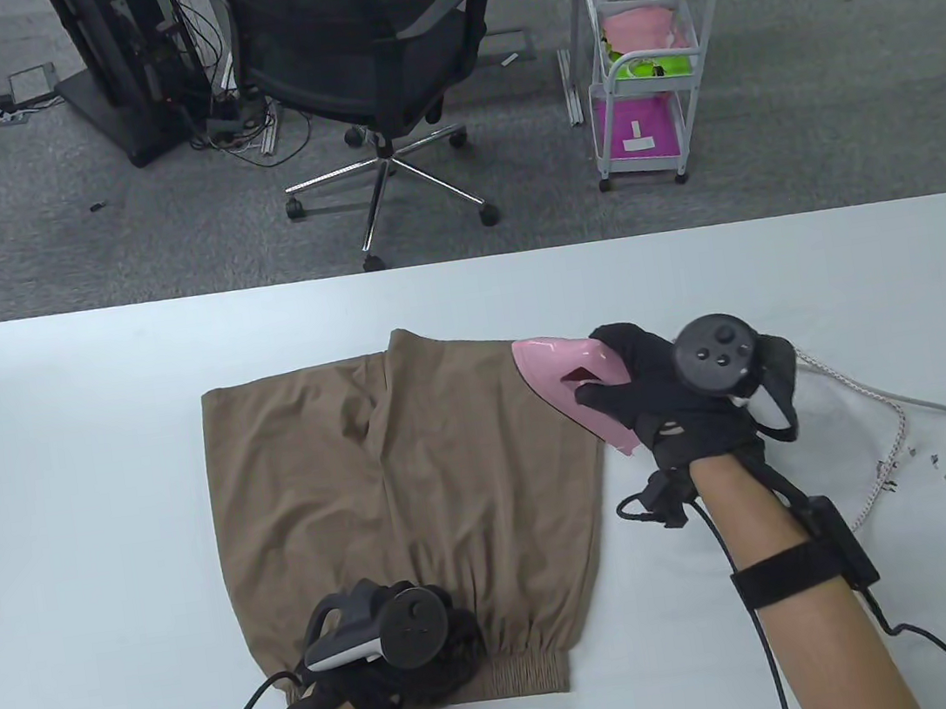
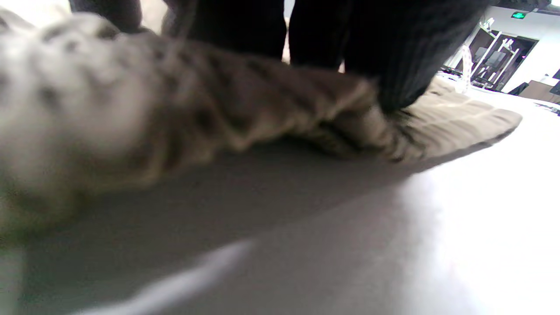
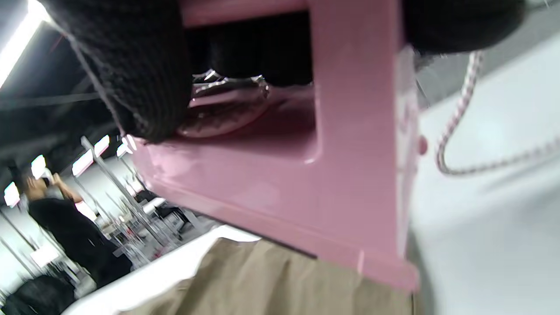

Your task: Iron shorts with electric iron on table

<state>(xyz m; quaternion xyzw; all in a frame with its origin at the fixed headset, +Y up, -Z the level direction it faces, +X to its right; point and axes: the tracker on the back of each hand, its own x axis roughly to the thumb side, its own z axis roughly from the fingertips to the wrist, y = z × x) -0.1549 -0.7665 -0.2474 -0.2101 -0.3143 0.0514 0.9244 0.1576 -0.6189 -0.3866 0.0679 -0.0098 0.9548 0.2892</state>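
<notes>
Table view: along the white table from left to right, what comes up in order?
Left hand on the waistband, brown shorts, pink iron, right hand gripping it, striped cord.

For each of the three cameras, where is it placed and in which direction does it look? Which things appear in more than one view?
Table view: above the near edge, looking down and outward at the brown shorts on the white table; both gloved hands and forearms show.
Left wrist view: low under the left hand, looking along the waistband; dark fingers press the fabric.
Right wrist view: under the right hand, tilted, looking up at the pink iron; gloved fingers grip its handle.
Shared: the shorts appear in all three views; the iron and its cord in two.
</notes>
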